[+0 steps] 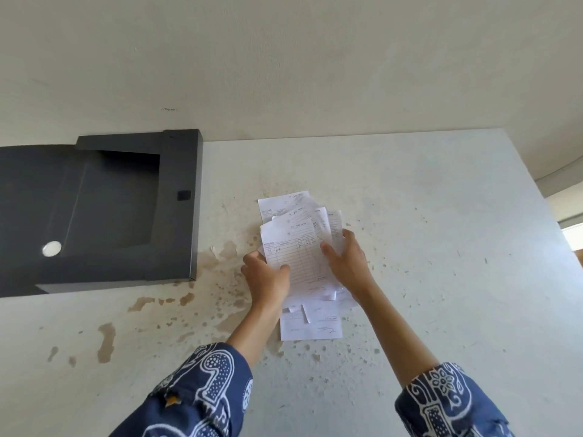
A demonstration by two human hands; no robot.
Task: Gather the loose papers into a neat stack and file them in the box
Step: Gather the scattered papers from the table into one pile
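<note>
A loose pile of white printed slips, the papers (299, 247), lies fanned out in the middle of the table. My left hand (266, 279) grips the pile's left edge, thumb on top of the uppermost sheet. My right hand (345, 263) holds the right side, fingers curled over the sheets. One more sheet (310, 326) lies flat below the pile, between my forearms. The black file box (104, 212) lies open on the table to the left, its lid flap spread out, nothing visible inside.
The white table (426, 247) is stained and chipped with brown patches near the box and the papers. It butts against a pale wall (284, 58) at the back. Its right edge drops away at far right.
</note>
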